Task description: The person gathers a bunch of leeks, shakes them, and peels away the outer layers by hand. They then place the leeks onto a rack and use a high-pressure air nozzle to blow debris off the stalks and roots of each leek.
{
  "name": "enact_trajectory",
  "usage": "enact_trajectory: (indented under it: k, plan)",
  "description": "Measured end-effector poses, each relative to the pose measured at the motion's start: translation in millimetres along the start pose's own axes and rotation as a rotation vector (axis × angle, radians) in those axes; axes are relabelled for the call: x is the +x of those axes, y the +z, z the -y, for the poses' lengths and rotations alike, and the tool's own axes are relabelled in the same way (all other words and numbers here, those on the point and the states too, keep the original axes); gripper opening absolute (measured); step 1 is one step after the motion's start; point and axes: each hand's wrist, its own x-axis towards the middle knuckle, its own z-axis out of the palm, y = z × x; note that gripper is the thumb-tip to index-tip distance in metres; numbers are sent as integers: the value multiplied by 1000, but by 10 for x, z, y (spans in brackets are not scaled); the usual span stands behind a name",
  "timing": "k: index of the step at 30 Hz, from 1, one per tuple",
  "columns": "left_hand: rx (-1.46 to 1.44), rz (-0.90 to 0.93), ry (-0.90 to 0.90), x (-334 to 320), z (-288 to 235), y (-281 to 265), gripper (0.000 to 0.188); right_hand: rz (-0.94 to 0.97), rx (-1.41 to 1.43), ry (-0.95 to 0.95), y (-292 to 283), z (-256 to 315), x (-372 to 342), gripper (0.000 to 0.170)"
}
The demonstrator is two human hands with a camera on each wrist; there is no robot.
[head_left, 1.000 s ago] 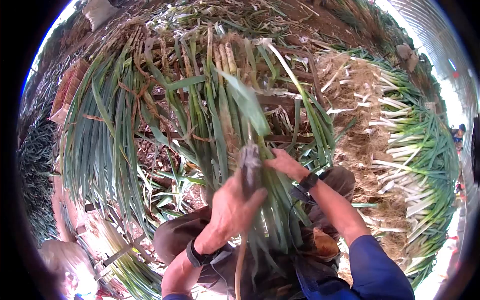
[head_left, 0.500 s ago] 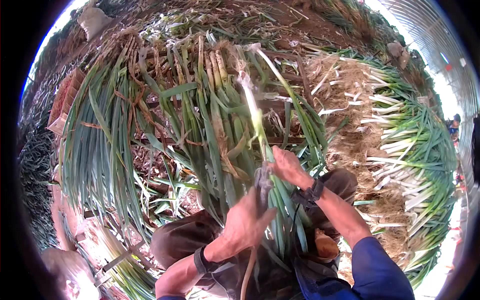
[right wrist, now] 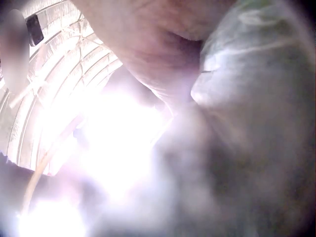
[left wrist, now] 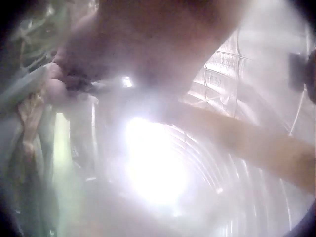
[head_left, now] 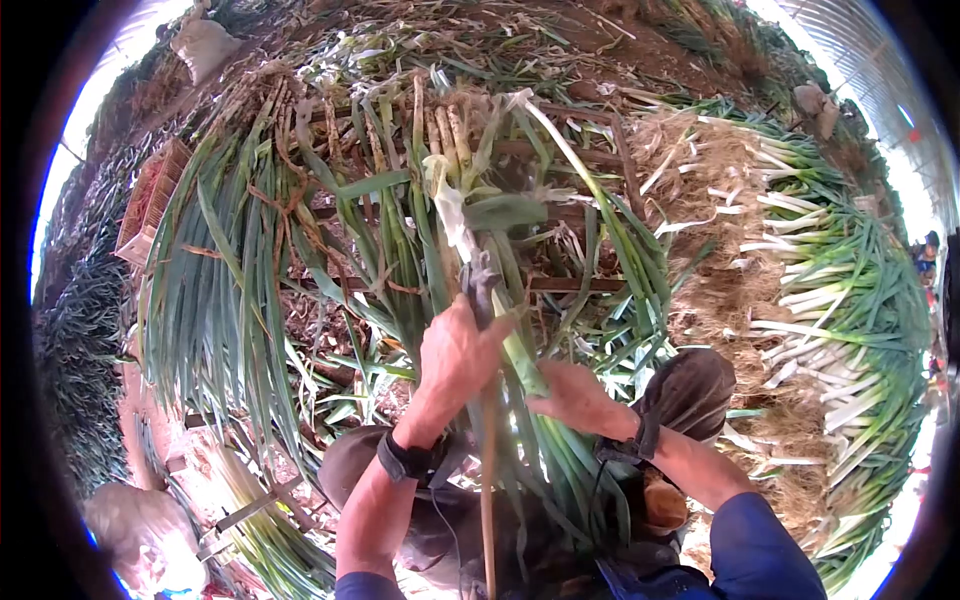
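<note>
In the head view my left hand [head_left: 458, 355] grips a dark grey nozzle-like tool [head_left: 482, 282], from which a tan hose [head_left: 489, 500] runs down between the legs. Just right of it, my right hand [head_left: 580, 398] holds a leek [head_left: 518, 352] with its fingers curled round the green stalk. Pale, loose outer layers [head_left: 450, 208] show beyond the tool's tip, beside a broad green leaf [head_left: 505, 212]. The wrist views are blurred by glare; the left one shows the hose [left wrist: 247, 138], the right one the hand [right wrist: 158, 44] against the leek.
Unpeeled leeks [head_left: 225, 260] lie across a rack in front and to the left. White-ended leeks [head_left: 850, 330] form a long row on the right, beside a heap of roots [head_left: 715, 260]. A crate [head_left: 152, 200] stands at the left, near a white sack [head_left: 204, 48].
My left hand and the tool have moved forward and slightly left. My right hand has drawn back towards the body with the leek, whose pale layers now look loose and spread.
</note>
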Motion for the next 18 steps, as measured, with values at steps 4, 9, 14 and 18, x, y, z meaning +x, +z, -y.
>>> enact_trajectory:
  k: [4, 9, 14, 18]
  plan:
    - [223, -84, 78, -24, -23, -7, 49, 43, 9, -38, 39, -45, 70, 38]
    - [336, -61, 86, -292, 41, -26, 47, 157, 99, 119, 59, -42, 85, 40]
    - [366, -83, 63, -188, 9, -154, 49, 210, 64, 129, 48, 29, 167, 41]
    - [251, 1, 30, 27, 11, -270, 55, 171, 65, 49, 58, -4, 188, 42]
